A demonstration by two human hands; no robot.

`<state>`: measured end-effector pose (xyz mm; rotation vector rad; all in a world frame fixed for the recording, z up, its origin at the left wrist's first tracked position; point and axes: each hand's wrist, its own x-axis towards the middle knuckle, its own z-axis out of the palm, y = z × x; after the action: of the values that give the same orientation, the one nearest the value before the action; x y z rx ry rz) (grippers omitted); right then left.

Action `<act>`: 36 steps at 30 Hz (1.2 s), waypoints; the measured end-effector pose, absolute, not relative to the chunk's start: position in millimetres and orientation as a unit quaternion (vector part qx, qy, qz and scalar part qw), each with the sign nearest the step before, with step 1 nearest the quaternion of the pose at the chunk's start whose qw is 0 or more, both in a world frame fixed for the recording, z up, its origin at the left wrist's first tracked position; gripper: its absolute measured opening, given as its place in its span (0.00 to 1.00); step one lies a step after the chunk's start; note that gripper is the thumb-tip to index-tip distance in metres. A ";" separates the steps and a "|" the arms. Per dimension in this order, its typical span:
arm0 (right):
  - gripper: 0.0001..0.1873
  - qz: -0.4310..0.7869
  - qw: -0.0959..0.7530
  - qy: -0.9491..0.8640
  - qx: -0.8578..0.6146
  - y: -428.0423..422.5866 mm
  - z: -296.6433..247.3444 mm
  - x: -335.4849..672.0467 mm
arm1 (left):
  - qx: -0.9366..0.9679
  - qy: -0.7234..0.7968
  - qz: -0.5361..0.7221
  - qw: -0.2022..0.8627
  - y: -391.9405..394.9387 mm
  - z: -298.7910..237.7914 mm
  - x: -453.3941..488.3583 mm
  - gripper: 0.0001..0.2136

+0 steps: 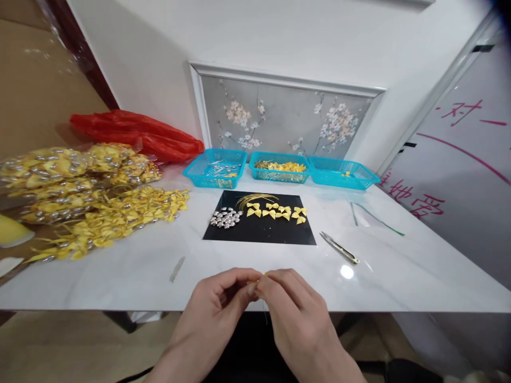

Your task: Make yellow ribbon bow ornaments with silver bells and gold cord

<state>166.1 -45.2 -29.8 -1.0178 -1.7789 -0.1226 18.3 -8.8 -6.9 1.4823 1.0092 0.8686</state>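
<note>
My left hand point(217, 308) and my right hand point(297, 306) meet fingertip to fingertip above the table's front edge. Both are closed in a pinch around a small yellow piece point(264, 273), mostly hidden by the fingers. A thin thread point(264, 311) hangs down below the pinch. Beyond the hands lies a black mat point(259, 231). On it are a cluster of silver beads point(226, 218), several yellow ribbon bows point(269, 214) and a bundle of thin yellow stems point(255, 199). Thread snips point(339, 248) rest on the table to the right of the mat.
Three blue baskets point(217, 182), point(279, 174), point(343, 182) line the back, holding small parts. Yellow beaded strands point(131, 215), bagged bundles point(59, 170) and a red plastic bag point(138, 133) occupy the left. A clear zip bag point(365, 218) lies right; a grey strip point(177, 269) lies nearer.
</note>
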 end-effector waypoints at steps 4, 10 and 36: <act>0.13 -0.064 0.563 -0.727 -0.388 -46.2 -26.6 164.3 | 0.636 0.429 0.361 0.530 -4.5 -12.8 14.7 0.06; 0.14 0.151 0.630 -0.702 -0.297 -56.7 -30.3 170.9 | 0.650 0.454 0.371 0.484 10.5 -22.5 9.5 0.07; 0.12 0.395 0.596 -0.511 -0.478 -33.3 -62.2 189.6 | 0.777 0.573 0.251 0.072 101.3 -19.7 -7.1 0.08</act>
<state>189.6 -33.3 -62.2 -1.1095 -1.1862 0.9180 -7.1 101.3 -19.7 2.3338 1.7222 0.7553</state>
